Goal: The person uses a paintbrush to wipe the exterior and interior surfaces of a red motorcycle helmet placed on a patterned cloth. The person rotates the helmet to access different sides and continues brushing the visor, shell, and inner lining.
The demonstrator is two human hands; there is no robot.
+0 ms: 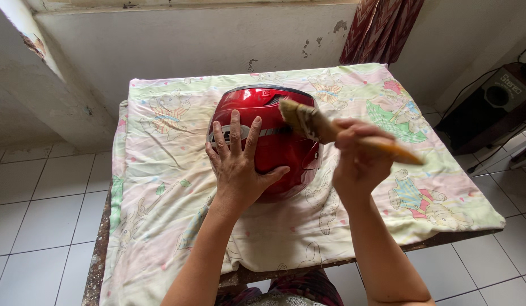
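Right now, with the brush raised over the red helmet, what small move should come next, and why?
Probably lower the brush so its bristles meet the helmet shell. The right hand holds the brush with the bristle end above the helmet's upper right, seemingly not yet touching, while the left hand lies flat on the shell, steadying it on the cloth.

Soft daylight, wide-angle bowed edges, brush perhaps motion-blurred.

A small table [96, 266] stands on a white tile floor [36, 215]. A soft cloth [161, 187] with cartoon animals covers its top and hangs over the left side. A shiny red helmet [285, 147] sits on the cloth.
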